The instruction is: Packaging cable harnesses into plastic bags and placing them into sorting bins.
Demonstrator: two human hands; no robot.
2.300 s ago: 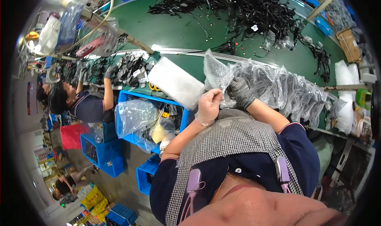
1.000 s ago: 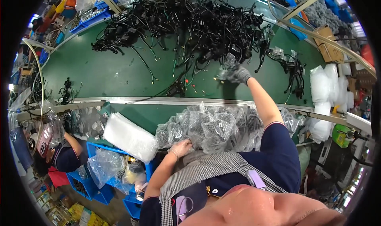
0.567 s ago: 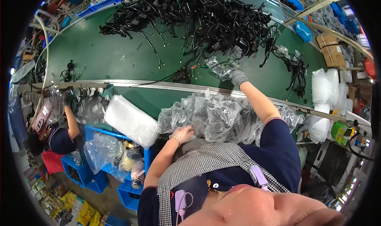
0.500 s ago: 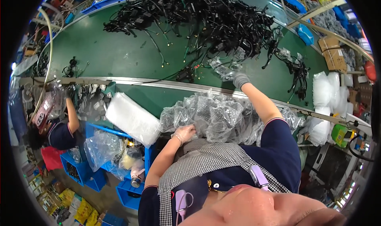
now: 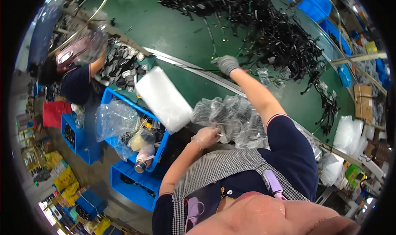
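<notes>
My right hand point(image 5: 227, 65), in a grey knit glove, reaches over the green bench point(image 5: 181, 39). Its fingers are curled down beside a thin black cable point(image 5: 194, 67); what lies under them is hidden. Beyond it spreads a large heap of black cable assemblies point(image 5: 268, 32), some with green wires and brass-coloured ends. Close to my body, my left hand point(image 5: 207, 136), in a thin pale glove, pinches the edge of crumpled clear bubble wrap bags point(image 5: 237, 121). More clear bags point(image 5: 270, 78) lie on the bench right of my right hand.
A stack of white packing sheets point(image 5: 164, 99) leans over a blue crate point(image 5: 165, 142) holding plastic bags and a bottle point(image 5: 144, 158). At the left, a co-worker point(image 5: 78, 84) sits beside a pile of small black and grey parts point(image 5: 123, 65). A cardboard box point(image 5: 364, 102) stands far right.
The head view has turned and shifted. My right hand has moved left along the bench, leaving the clear bags and covering the spot by the loose black cable. My left hand stays at the bubble wrap.
</notes>
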